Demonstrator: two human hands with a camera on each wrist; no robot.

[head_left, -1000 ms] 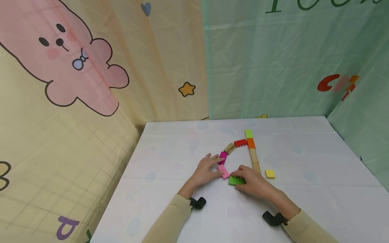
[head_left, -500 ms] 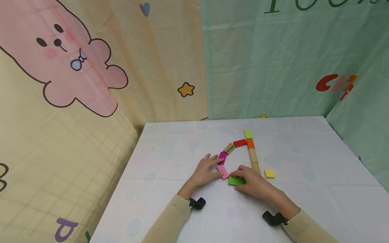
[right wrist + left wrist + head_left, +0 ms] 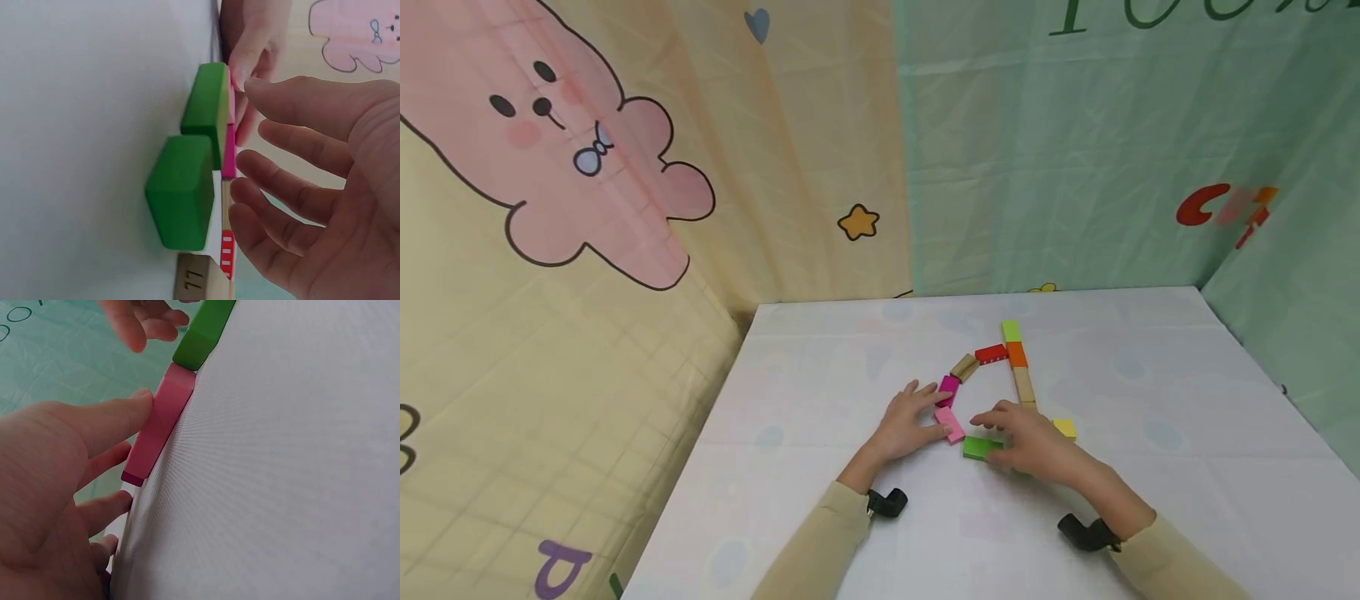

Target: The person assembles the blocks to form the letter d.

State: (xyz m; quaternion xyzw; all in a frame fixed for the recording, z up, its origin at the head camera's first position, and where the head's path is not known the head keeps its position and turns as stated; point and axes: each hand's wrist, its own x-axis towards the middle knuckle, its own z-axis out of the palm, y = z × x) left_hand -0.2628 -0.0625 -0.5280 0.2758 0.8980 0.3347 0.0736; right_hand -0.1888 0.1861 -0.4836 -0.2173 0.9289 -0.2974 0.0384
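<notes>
Dominoes in several colours stand in a loop on the white table. My left hand [image 3: 906, 423] lies along its left side, thumb against the pink domino [image 3: 950, 422] and a fingertip at the magenta domino [image 3: 947, 388]; its fingers are spread. A green domino [image 3: 981, 448] sits end to end with the pink one at the front. Over its right end hovers my right hand [image 3: 1037, 446], fingers parted and holding nothing. The right wrist view shows a second green domino [image 3: 180, 194] nearer that palm, mostly hidden by the hand in the head view.
Farther back are a tan domino [image 3: 965, 367] and a red domino [image 3: 992, 353]. A straight row of lime [image 3: 1011, 331], orange [image 3: 1017, 355] and wooden dominoes [image 3: 1024, 384] forms the right side. A yellow domino [image 3: 1064, 429] lies right of it, partly behind my right hand.
My right hand has let go of the front green domino and drawn slightly right, its fingers opening. It now partly covers the yellow domino. My left hand has stayed in place.
</notes>
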